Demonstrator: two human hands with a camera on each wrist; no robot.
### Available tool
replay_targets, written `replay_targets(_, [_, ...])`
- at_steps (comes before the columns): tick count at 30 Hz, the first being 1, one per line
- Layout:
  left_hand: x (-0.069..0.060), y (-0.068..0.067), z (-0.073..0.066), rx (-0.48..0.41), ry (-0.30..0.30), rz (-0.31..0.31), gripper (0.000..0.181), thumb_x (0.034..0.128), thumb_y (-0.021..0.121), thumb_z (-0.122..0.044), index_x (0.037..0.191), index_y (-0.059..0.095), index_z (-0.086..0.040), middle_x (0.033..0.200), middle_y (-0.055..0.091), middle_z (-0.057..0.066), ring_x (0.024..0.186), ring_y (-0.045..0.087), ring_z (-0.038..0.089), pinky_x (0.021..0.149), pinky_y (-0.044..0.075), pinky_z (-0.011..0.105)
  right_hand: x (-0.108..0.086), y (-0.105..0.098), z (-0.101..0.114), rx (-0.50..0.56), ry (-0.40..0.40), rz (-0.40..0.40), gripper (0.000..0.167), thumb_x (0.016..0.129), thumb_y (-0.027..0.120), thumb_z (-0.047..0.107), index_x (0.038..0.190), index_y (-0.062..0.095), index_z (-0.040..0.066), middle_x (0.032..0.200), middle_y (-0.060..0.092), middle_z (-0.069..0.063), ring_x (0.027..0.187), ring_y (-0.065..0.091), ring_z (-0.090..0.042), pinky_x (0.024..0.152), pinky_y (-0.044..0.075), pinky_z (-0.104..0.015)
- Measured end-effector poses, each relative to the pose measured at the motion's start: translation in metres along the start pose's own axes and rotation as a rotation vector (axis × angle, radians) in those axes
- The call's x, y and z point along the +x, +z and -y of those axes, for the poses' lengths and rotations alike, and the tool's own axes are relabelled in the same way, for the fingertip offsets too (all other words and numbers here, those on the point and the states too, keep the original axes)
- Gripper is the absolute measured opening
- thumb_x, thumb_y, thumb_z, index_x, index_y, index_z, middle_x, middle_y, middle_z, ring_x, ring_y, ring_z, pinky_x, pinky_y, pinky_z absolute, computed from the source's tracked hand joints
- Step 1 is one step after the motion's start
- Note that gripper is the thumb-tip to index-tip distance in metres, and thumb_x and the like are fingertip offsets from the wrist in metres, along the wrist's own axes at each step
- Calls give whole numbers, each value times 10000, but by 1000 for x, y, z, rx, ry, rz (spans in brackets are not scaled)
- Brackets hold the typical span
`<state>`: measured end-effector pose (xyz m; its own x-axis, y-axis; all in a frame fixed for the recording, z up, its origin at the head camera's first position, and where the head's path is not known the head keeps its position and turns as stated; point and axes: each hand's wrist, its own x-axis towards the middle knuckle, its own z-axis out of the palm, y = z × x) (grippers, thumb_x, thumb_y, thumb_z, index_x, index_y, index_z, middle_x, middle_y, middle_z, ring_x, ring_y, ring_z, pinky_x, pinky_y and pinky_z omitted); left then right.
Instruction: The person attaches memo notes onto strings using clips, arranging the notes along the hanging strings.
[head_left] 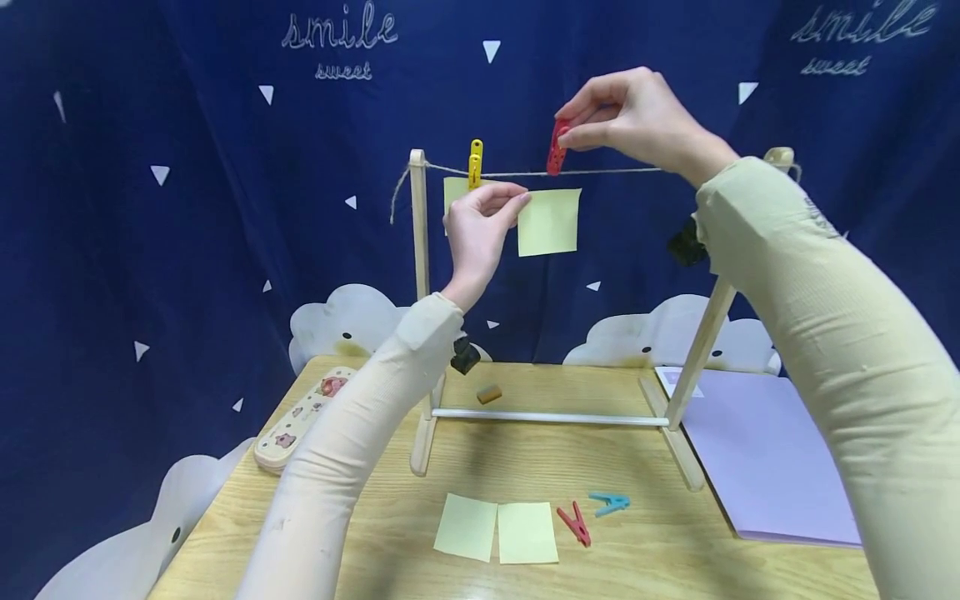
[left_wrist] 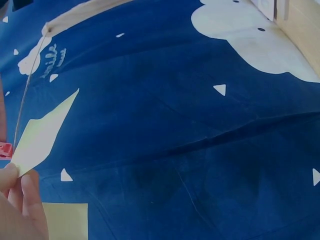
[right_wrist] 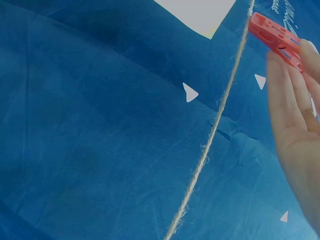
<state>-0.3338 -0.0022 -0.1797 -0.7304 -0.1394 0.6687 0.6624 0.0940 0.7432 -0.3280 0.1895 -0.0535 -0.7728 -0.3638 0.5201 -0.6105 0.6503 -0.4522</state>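
My left hand (head_left: 480,229) pinches a pale yellow sticky note (head_left: 549,222) by its upper left corner, and the note hangs just below the twine (head_left: 622,172). Above the twine, my right hand (head_left: 637,117) holds a red clothespin (head_left: 557,148) between thumb and fingers, its tip at the line. In the right wrist view the red clothespin (right_wrist: 275,37) meets the twine (right_wrist: 215,125), with the note (right_wrist: 200,15) apart from it. A yellow clothespin (head_left: 476,164) fixes another sticky note (head_left: 453,193) to the line, partly hidden behind my left hand.
A wooden stand (head_left: 420,250) carries the twine. On the table lie two sticky notes (head_left: 467,527), a red clothespin (head_left: 575,525), a blue clothespin (head_left: 610,503) and a small brown piece (head_left: 489,394). A decorated case (head_left: 288,429) sits left, a lilac folder (head_left: 765,458) right.
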Motion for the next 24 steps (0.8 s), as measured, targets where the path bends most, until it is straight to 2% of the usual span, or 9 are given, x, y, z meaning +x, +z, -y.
replay_targets(17, [-1,0,5,10,1,-18,200,883,753,-171,1010,752,-15,1009,770,140,863,739,173,752,597,221,5,8,-7,46,27,31,367,888,745,203,1194,676,13,886,669,156,785,680,41,777,534,-79])
replay_targets(24, [-1,0,5,13,1,-27,190,873,765,-161,991,755,-13,983,773,142,823,737,139,727,595,214,5,10,-8,34,22,27,351,893,739,211,1180,682,17,886,672,150,784,684,45,783,537,-87])
